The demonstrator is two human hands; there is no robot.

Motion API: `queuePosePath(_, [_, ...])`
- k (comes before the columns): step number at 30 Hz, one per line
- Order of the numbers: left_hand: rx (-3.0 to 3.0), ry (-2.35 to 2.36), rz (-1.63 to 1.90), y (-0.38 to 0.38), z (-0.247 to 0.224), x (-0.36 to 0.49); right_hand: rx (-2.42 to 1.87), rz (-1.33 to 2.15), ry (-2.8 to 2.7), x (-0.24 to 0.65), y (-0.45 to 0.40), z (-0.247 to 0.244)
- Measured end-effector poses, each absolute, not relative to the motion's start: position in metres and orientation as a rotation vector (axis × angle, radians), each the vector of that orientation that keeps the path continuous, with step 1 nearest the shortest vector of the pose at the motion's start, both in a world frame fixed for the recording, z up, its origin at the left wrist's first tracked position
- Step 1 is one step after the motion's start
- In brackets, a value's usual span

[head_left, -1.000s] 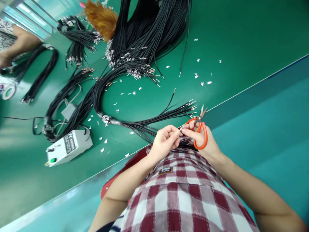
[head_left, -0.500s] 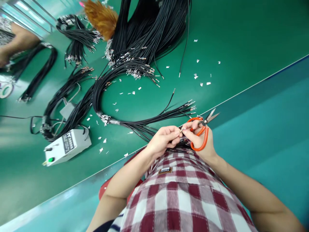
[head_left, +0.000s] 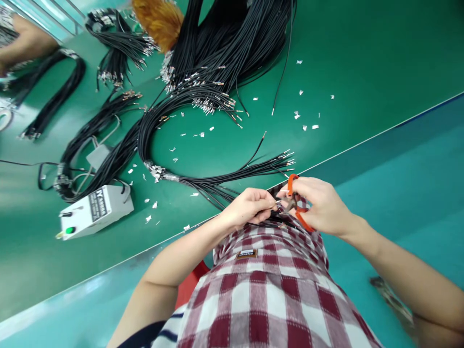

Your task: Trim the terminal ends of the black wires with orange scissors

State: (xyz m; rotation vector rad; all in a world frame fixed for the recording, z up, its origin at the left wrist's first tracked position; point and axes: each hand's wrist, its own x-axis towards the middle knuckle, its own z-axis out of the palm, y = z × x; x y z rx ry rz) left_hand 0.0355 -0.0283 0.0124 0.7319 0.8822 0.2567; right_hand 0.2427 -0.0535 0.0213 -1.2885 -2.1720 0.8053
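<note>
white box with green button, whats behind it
Behind the white box are black cables and a small grey block. Anything the box covers can't be seen.

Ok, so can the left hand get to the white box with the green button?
Probably yes, with a stretch. Mostly small white scraps lie between the left hand and the white box. But its fingers are pinching a thin thing now.

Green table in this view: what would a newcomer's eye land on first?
Probably the big heap of black cables at the top middle of the green table. Then the orange-handled scissors in the right hand, at the table's near edge, and the white box with its green button, lower left.
</note>
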Motion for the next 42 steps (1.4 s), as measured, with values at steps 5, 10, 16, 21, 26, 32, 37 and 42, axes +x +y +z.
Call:
queuePosePath(5, [0.791,0.894,0.195,-0.027,0.006,0.038,-1.013,0.265,-2.626,0.231,-0.051,0.032])
queuePosePath(10, [0.902,0.829,0.098,-0.029,0.001,0.034,-1.046,0.626,-2.673,0.227,-0.047,0.038])
queuePosePath(16, [1.340,0.713,0.325,-0.046,0.015,0.023,-1.158,2.165,-1.400,0.234,-0.048,0.013])
queuePosePath(21, [1.402,1.060,0.794,-0.058,0.011,0.031,-0.909,2.292,-0.917,0.230,-0.069,-0.006])
queuePosePath(26, [0.920,0.965,0.663,-0.050,0.005,0.039,-1.439,1.520,-1.325,0.254,-0.072,-0.010])
queuePosePath(32, [0.853,0.950,0.676,-0.045,0.007,0.041,-1.636,1.175,-1.667,0.253,-0.076,-0.008])
queuePosePath(37, [0.891,1.043,0.623,-0.049,0.013,0.047,-1.395,1.161,-1.366,0.235,-0.076,-0.002])
queuePosePath(42, [0.930,1.068,0.614,-0.051,0.011,0.052,-1.347,0.974,-1.369,0.225,-0.076,0.005])
